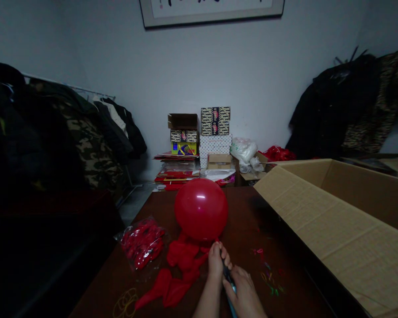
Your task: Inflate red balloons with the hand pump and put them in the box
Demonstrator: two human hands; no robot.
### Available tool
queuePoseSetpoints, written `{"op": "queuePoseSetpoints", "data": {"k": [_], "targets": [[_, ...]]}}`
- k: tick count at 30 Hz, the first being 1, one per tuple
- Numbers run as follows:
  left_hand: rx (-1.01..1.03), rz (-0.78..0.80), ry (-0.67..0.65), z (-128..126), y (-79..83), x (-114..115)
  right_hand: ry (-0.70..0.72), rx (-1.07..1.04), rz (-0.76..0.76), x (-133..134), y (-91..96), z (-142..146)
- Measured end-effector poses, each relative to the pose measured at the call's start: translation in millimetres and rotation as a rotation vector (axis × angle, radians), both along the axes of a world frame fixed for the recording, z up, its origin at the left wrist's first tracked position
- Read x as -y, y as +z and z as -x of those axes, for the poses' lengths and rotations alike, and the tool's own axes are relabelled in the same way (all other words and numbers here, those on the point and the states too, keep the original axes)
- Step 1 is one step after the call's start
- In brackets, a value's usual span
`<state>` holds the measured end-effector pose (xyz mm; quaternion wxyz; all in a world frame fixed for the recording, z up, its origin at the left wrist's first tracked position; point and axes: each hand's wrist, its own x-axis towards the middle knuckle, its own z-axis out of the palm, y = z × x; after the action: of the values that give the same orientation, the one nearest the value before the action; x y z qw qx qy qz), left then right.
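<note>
My left hand [216,260] grips a red balloon [201,209] low down, my right hand [243,288] a blue pump [231,282]. Likely inflating, I next need a snug seal.

bare left forearm [208,299] is slanting up from the bottom edge | bare left hand [216,259] is reaching farther forward, its fingers are curling into a closed grip, its thumb is pointing ahead | bare right hand [246,289] is sitting lower, just beside, showing its back and bending its fingers
</note>
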<state>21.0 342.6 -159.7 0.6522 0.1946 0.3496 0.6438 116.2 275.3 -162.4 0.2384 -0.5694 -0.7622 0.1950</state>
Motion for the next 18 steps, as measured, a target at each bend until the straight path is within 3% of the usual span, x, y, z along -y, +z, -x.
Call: {"op": "queuePoseSetpoints", "data": {"k": [5,11,14,18], "targets": [[0.001,-0.091,0.026,-5,21.4,0,-0.038,0.002,-0.073,2,18.2,2],[0.055,-0.161,0.203,19,63.4,-13,-0.082,0.104,-0.144,16,7.9,-8],[-0.101,-0.191,0.167,37,80.4,-20,-0.178,0.152,-0.119,15,9.2,-12],[-0.243,-0.22,0.192,51,86.6,-16,-0.213,0.22,-0.042,-3,21.0,-10]]}}
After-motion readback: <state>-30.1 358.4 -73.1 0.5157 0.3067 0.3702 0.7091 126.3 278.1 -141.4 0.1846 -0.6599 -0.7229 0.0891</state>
